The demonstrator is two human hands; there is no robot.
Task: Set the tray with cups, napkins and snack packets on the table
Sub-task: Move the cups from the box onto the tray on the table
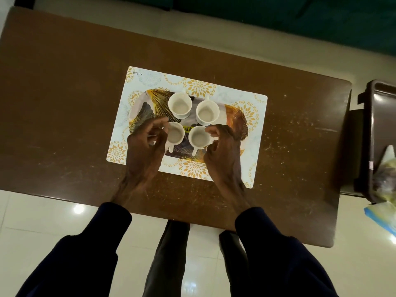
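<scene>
A patterned tray (235, 116) lies on a white and gold placemat (150, 80) in the middle of the brown table (64, 103). Several empty white cups stand on it in two rows. The far left cup (179, 105) and far right cup (207, 112) are untouched. My left hand (145, 146) has its fingertips pinched on the left rim of the near left cup (176, 135). My right hand (222, 151) pinches the right side of the near right cup (199, 138). Both near cups have their handles pointing toward me.
At the right, a dark brown plastic stool (377, 103) carries crinkly packets (385, 174). A blue-edged plastic bag (381, 217) lies on the pale tiled floor below it. A green sofa (300, 18) runs along the far side of the table.
</scene>
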